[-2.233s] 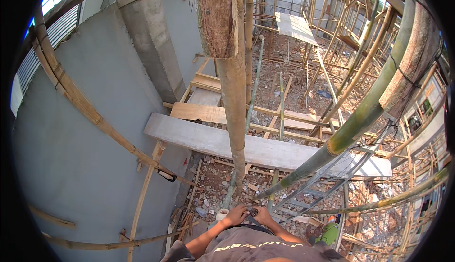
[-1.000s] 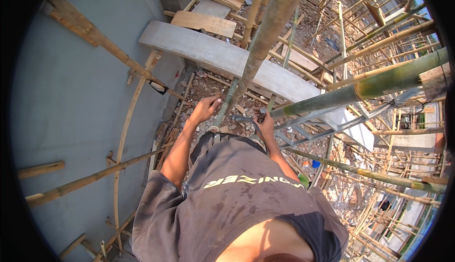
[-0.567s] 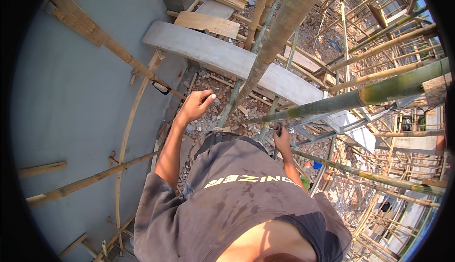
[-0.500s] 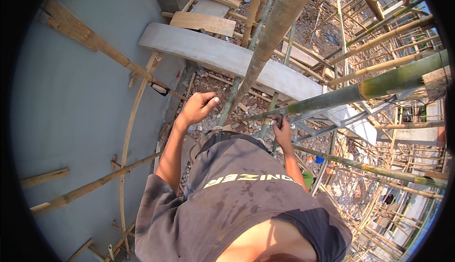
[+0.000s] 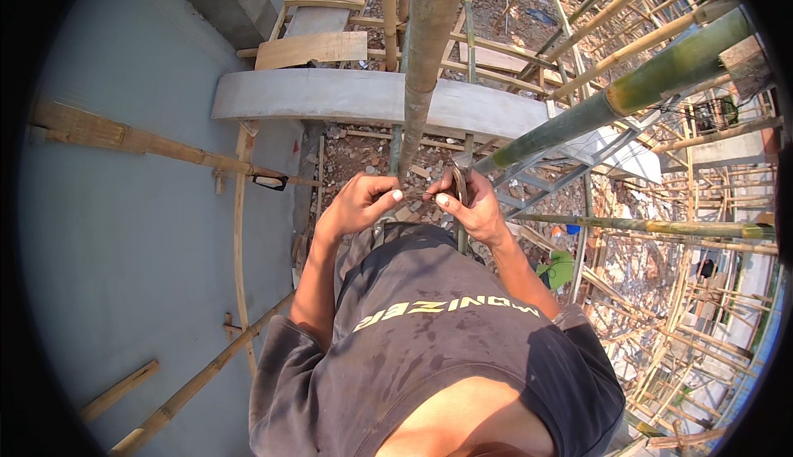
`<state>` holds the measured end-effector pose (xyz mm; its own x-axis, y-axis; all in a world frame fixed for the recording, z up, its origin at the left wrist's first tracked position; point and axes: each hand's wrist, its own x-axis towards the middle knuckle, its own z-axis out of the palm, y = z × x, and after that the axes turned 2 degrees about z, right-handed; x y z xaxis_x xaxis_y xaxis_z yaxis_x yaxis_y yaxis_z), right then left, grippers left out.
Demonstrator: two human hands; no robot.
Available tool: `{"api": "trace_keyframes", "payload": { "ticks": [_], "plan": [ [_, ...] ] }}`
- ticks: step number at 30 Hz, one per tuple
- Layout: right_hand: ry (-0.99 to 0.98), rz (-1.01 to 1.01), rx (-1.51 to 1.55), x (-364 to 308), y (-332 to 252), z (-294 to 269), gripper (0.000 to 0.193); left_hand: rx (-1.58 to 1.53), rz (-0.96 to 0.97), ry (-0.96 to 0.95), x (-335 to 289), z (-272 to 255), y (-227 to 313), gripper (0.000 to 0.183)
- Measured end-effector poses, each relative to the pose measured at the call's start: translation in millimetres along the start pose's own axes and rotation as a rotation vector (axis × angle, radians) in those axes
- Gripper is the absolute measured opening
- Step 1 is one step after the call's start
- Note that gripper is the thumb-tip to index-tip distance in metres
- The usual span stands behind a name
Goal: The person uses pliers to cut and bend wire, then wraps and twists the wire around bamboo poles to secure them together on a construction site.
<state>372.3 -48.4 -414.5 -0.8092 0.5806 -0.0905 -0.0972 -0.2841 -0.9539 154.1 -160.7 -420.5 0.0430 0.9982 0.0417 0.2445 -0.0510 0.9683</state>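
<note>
My left hand (image 5: 360, 202) is closed in front of my waist, thumb against the curled fingers; whatever it pinches is too small to make out. Close beside it, my right hand (image 5: 477, 209) grips a hammer-like tool (image 5: 460, 178), its dull metal head pointing up and away from me. The fingertips of the right hand reach toward the left one, and a thin dark line seems to run between them. An upright bamboo pole (image 5: 421, 69) rises just beyond the gap between my hands. To the right, a thick green bamboo pole (image 5: 578, 118) slants past my right hand.
A pale concrete beam (image 5: 330, 97) crosses ahead, with wooden boards (image 5: 312, 49) beyond it. On the left stands a grey wall (image 5: 124, 209) with bamboo poles against it. A metal ladder (image 5: 570, 174) leans at the right. Rubble (image 5: 355, 155) covers the ground below; bamboo scaffolding fills the right.
My right hand has come up and inward with the tool, close to my left hand. The left hand has shifted slightly right and down. My view has turned a little.
</note>
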Motion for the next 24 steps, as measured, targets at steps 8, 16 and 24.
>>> {"api": "trace_keyframes", "payload": {
  "ticks": [8, 16, 24],
  "plan": [
    [0.206, -0.062, -0.371, -9, 4, -2, 0.022, -0.004, 0.037, -0.02, 6, 9, 1, 0.025],
    [0.298, -0.21, -0.686, -9, -2, 8, 0.025, 0.206, 0.267, 0.081, 20, 30, 10, 0.011],
    [0.205, -0.193, -0.575, -6, 13, -3, 0.029, 0.18, 0.353, 0.444, 24, 27, 29, 0.01]
  ]
}}
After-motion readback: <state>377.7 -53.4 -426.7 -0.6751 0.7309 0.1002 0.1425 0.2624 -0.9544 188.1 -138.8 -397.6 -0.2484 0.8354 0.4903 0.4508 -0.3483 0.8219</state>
